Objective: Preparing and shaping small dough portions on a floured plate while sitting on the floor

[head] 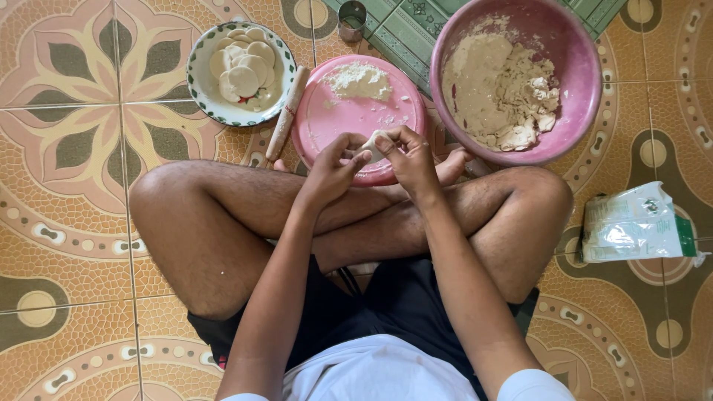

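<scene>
Together, both hands, left (330,172) and right (411,162), pinch a dough piece (373,145) over the pink plate's (327,122) near edge; rolling pin (287,113) left, basin (579,104) right.

Before our crossed legs lies the round board (327,119) with flour (358,79) on it, the rolling pin (287,113) and plate of discs (202,83) to its left, the basin of dough (587,89) to its right.

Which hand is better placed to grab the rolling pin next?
Left, probably. The left hand sits nearer the rolling pin, which lies just left of the pink board. The right hand is on the far side, toward the pink basin. Both currently pinch the dough piece.
</scene>
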